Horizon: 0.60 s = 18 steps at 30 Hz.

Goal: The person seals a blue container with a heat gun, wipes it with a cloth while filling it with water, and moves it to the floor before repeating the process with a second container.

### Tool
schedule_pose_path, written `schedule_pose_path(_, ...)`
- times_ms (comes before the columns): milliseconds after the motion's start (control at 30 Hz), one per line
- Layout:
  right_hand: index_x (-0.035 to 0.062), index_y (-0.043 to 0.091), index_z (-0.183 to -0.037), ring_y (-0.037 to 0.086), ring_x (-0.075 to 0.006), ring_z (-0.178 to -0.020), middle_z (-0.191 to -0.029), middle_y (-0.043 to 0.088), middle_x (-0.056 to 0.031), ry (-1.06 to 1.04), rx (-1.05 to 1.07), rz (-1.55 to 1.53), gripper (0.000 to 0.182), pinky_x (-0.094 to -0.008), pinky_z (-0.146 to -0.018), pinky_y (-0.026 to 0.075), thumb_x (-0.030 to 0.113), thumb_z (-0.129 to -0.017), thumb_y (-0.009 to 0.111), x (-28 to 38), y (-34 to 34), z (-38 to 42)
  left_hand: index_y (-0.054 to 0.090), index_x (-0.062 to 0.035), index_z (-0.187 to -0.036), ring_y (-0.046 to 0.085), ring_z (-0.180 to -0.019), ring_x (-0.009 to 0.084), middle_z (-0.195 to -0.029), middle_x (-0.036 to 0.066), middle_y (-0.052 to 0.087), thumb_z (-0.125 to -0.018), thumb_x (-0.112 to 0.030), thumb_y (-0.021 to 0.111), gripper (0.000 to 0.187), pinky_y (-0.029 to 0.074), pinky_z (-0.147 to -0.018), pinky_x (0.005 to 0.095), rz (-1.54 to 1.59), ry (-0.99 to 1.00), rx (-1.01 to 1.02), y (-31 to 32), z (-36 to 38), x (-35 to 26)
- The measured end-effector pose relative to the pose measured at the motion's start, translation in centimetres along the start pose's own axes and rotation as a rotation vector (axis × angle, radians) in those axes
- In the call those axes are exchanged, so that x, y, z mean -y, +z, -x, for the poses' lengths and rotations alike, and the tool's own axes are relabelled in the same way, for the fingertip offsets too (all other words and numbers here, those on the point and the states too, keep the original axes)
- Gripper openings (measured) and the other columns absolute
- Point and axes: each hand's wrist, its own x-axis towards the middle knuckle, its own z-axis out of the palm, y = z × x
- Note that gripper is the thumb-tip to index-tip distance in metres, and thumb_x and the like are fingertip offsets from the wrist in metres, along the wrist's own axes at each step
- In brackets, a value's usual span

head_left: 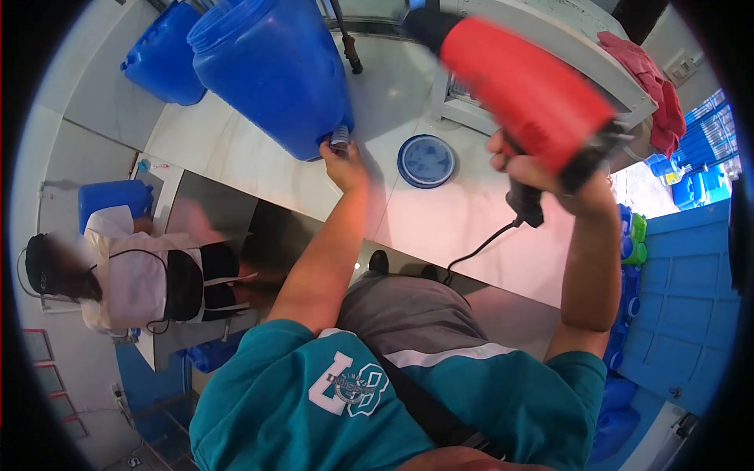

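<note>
My right hand (542, 177) is closed around the handle of a red heat gun (522, 86), which is blurred by motion. Its black nozzle points to the upper left, and a black cord hangs from the grip. With its fingers closed, my left hand (345, 169) holds a small spout (340, 137) with a clear, whitish covering, low on the large blue water container (271, 74). The container's open mouth faces the upper left. Between my hands, a round blue lid (426, 161) lies flat on the white counter (463, 235).
Another blue container (165, 55) stands at the far left. A white cabinet (542, 23) and a red cloth (648, 86) are at the right back. Another person (149, 275) works at the left counter. A blue door (675, 306) stands at the right.
</note>
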Motion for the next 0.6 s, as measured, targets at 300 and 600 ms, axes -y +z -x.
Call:
schedule_pose_path(300,0.0029,0.063,-0.108,0.06,-0.0118,-0.065,-0.08,0.063,-0.0036,0.465,-0.019,-0.162,0.031,-0.0283,-0.06,0.051,0.011,-0.08,0.073,-10.5,7.9,-3.0,0.044,0.0009,-0.139,0.064,-0.105,0.0216,-0.123,0.014,0.061,-0.09,0.01,0.059,0.053,0.049,-0.094,0.0327,0.038,-0.034,0.015,0.7,-0.8,1.5)
schedule_pose_path(600,0.0032,0.063,-0.103,0.059,-0.0117,-0.064,-0.079,0.062,-0.0037,0.458,-0.018,-0.189,0.029,-0.0283,-0.057,0.049,0.013,-0.077,0.071,-12.0,9.1,-5.7,0.048,-0.0009,-0.136,0.067,-0.103,0.0278,-0.114,0.017,0.068,-0.09,-0.001,0.063,0.048,0.05,-0.093,0.0373,-0.004,0.0,-0.037,0.3,-0.3,-0.3)
